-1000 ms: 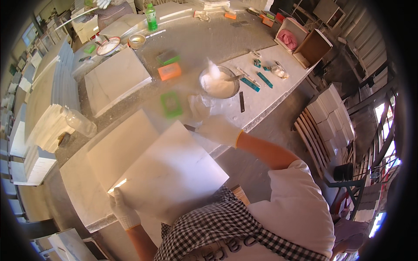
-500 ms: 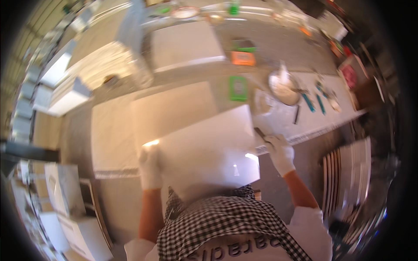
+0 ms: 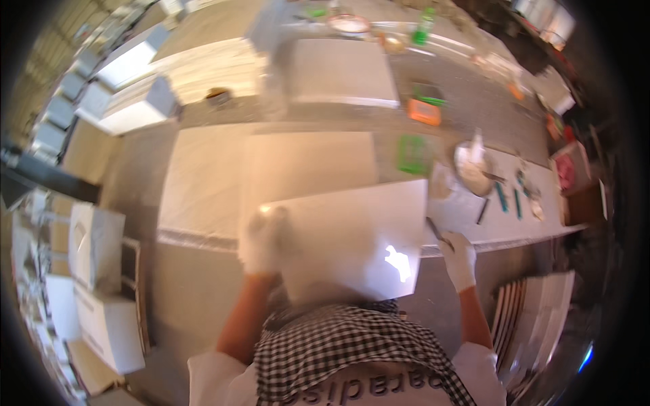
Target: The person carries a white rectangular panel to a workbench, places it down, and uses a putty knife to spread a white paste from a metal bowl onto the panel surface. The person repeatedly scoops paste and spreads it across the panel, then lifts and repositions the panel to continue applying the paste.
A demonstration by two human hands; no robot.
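My left hand [image 3: 263,245], in a white glove, grips the left edge of a glossy white panel [image 3: 332,237]. The panel is tilted in front of my checked apron and catches a bright reflection near its right side. Just off the panel's right edge, my gloved right hand [image 3: 462,262] is closed round a slim dark tool [image 3: 435,229], its kind blurred. Behind the panel, a pale square slab [image 3: 308,159] lies on a larger pale slab [image 3: 203,183]. Motion blur hides the left fingers' exact hold.
A bowl of white paste [image 3: 474,172], teal-handled tools [image 3: 502,197] and a dark strip [image 3: 483,211] lie on a slab at right. Beyond are a green box [image 3: 412,154], an orange box [image 3: 424,112] and another slab [image 3: 342,71]. Panels [image 3: 535,311] stand at lower right; white blocks [image 3: 108,325] at left.
The whole scene has shifted rightward and turned slightly in my view. The panel's far edge looks more level. Both hands keep their places, left on the panel, right with the dark tool.
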